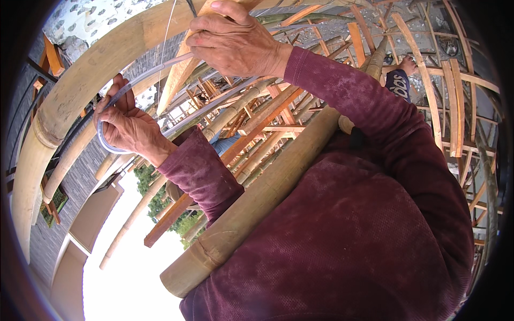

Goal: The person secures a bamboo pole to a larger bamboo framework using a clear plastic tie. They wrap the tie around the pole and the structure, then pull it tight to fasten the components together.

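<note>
My left hand [128, 124] is closed on a clear flexible tube [140, 80], which bends in a loop below the fingers and runs up toward my right hand. My right hand [233, 45] has its fingers curled against a pale wooden strip [175, 85], beside the thick curved bamboo pole [88, 69]. A thin dark stick-like thing [191, 7] shows just above these fingers; whether they grip it I cannot tell. Between the two hands a thin white string [166, 40] hangs down past the strip.
Another thick bamboo pole [257, 203] crosses close against my chest. Around and below lies a lattice of timber pieces [267, 117] and bamboo. Another person's arm in a dark sleeve [397, 83] appears at the right. A grey tiled roof [80, 160] lies at the left.
</note>
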The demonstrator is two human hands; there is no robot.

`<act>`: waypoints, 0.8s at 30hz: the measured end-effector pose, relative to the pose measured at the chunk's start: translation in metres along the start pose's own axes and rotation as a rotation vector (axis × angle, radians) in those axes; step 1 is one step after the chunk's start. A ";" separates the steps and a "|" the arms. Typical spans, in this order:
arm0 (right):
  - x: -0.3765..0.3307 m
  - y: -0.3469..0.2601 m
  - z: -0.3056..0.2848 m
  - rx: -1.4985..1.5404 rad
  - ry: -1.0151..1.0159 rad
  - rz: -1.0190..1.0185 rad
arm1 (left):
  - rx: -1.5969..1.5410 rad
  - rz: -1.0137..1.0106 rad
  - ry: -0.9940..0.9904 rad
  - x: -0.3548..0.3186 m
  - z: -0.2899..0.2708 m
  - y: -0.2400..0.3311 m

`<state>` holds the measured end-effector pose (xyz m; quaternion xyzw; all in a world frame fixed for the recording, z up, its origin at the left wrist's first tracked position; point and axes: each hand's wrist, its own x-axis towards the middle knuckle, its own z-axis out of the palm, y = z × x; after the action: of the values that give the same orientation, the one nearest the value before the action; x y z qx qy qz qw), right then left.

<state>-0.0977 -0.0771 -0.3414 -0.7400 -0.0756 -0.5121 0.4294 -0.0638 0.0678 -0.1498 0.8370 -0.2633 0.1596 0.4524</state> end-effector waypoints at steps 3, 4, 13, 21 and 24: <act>0.000 0.002 0.001 -0.002 -0.002 0.013 | -0.021 0.005 -0.003 0.002 0.003 -0.002; 0.000 0.001 0.001 0.005 -0.002 0.017 | -0.024 0.008 -0.002 0.001 0.002 -0.001; 0.000 0.001 -0.001 -0.032 0.003 -0.015 | -0.001 -0.012 0.012 0.000 0.002 0.001; 0.001 0.001 0.001 0.007 0.012 0.023 | 0.018 0.006 -0.027 0.002 0.003 0.000; 0.002 -0.001 -0.002 0.029 -0.013 0.009 | 0.040 0.005 -0.013 -0.001 0.000 0.002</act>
<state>-0.0984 -0.0786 -0.3396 -0.7372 -0.0827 -0.5043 0.4419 -0.0658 0.0669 -0.1493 0.8463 -0.2650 0.1604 0.4334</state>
